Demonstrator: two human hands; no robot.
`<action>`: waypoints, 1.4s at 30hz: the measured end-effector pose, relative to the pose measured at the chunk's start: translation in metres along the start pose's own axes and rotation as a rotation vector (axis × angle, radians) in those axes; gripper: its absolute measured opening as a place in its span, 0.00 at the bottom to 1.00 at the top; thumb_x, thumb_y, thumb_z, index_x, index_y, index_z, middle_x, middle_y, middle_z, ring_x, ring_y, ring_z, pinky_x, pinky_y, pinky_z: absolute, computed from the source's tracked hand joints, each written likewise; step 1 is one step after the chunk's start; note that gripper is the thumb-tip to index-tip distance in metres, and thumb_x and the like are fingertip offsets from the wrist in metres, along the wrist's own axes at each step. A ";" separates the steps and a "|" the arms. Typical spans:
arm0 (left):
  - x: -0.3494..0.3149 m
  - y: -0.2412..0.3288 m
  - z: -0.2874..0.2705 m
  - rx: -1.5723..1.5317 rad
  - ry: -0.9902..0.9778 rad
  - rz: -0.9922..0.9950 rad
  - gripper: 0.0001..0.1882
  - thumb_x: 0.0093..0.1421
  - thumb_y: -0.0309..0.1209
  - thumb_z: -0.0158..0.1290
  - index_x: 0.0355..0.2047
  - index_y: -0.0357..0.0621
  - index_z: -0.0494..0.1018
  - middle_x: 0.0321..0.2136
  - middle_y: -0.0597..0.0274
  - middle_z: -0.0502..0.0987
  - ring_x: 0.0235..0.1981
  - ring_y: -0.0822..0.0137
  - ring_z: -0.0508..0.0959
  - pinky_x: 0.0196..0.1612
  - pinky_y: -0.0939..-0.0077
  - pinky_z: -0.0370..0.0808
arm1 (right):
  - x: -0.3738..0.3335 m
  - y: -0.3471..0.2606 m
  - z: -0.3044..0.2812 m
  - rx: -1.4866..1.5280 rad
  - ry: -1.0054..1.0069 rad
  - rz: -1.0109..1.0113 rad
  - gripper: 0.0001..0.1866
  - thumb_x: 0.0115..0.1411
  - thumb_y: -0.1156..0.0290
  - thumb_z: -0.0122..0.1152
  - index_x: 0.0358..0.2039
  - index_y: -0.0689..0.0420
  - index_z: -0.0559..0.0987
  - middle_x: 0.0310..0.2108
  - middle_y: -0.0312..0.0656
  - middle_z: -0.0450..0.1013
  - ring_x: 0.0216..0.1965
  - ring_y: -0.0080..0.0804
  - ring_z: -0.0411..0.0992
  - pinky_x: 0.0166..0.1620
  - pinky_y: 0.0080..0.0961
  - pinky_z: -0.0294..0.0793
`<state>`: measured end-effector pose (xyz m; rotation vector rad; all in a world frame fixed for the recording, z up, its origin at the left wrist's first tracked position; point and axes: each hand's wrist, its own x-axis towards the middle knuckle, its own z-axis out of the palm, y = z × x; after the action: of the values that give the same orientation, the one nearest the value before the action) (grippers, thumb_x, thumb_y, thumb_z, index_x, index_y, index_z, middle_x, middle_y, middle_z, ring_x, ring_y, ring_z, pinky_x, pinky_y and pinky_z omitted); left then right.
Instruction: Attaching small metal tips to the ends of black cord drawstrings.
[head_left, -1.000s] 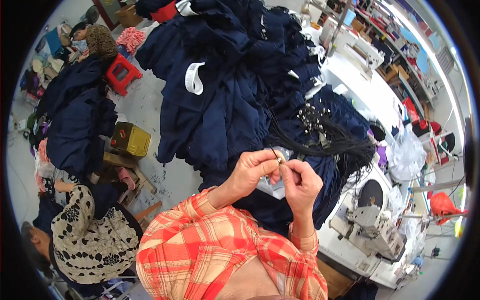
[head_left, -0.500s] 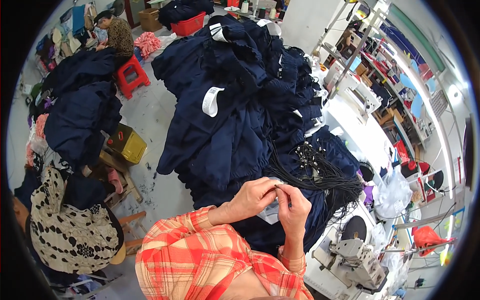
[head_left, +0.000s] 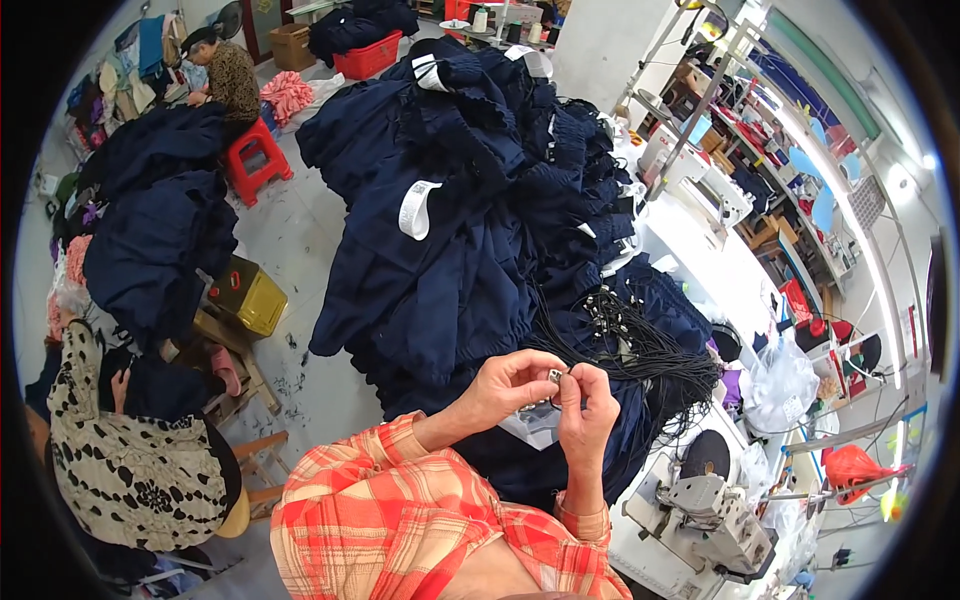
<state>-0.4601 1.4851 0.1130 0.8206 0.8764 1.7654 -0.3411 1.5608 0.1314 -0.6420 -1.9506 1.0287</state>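
Note:
Both of my hands meet over the near edge of a large pile of navy garments (head_left: 430, 290). My left hand (head_left: 512, 388) is closed in a pinch on a small silvery cord stopper (head_left: 555, 376). Right beside it, the thumb and fingers of my right hand (head_left: 588, 412) press together on what looks like a thin black cord, mostly hidden by the fingertips. Just beyond the hands, a bundle of black cords (head_left: 660, 365) with several silvery pieces lies on the garments. A clear plastic bag (head_left: 532, 428) shows below my hands.
A sewing machine (head_left: 710, 505) stands at the near right on a white table. Left of the pile are a yellow tin (head_left: 250, 300), a red stool (head_left: 255, 165) and more navy garments (head_left: 160, 250). Two people work at the left, one in a spotted top (head_left: 140, 470).
The silvery cord stopper has come into sight between my fingertips, with my left fingers shifted around it. Both hands stay close together. The view has moved slightly.

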 end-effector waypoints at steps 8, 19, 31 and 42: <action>0.006 -0.022 0.011 -0.238 0.013 0.104 0.12 0.57 0.28 0.52 0.40 0.35 0.72 0.36 0.64 0.71 0.38 0.74 0.71 0.43 0.80 0.68 | -0.004 0.001 0.009 0.201 0.144 0.045 0.04 0.56 0.79 0.56 0.32 0.62 0.71 0.22 0.36 0.71 0.21 0.18 0.70 0.26 0.14 0.70; 0.009 -0.022 0.010 -0.188 0.119 0.151 0.11 0.59 0.27 0.51 0.41 0.35 0.71 0.36 0.62 0.75 0.37 0.75 0.73 0.43 0.82 0.69 | 0.011 -0.009 0.006 -0.197 0.196 -0.344 0.07 0.48 0.81 0.60 0.29 0.60 0.73 0.23 0.42 0.71 0.22 0.37 0.70 0.25 0.25 0.69; 0.003 -0.018 0.014 -0.189 0.024 0.090 0.12 0.57 0.28 0.53 0.39 0.34 0.72 0.33 0.63 0.75 0.32 0.76 0.73 0.37 0.83 0.70 | 0.004 -0.010 -0.007 -0.015 0.223 -0.289 0.09 0.45 0.82 0.62 0.27 0.59 0.73 0.25 0.40 0.72 0.27 0.36 0.70 0.30 0.25 0.69; 0.006 -0.024 0.009 -0.210 -0.041 0.031 0.12 0.58 0.32 0.52 0.37 0.34 0.72 0.34 0.60 0.73 0.33 0.73 0.70 0.40 0.80 0.67 | 0.008 -0.025 -0.026 0.494 0.130 -0.048 0.03 0.60 0.76 0.50 0.34 0.61 0.67 0.23 0.36 0.66 0.20 0.17 0.60 0.22 0.11 0.57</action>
<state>-0.4435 1.4996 0.0983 0.7335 0.6419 1.8252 -0.3250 1.5642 0.1648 -0.3699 -1.5094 1.3393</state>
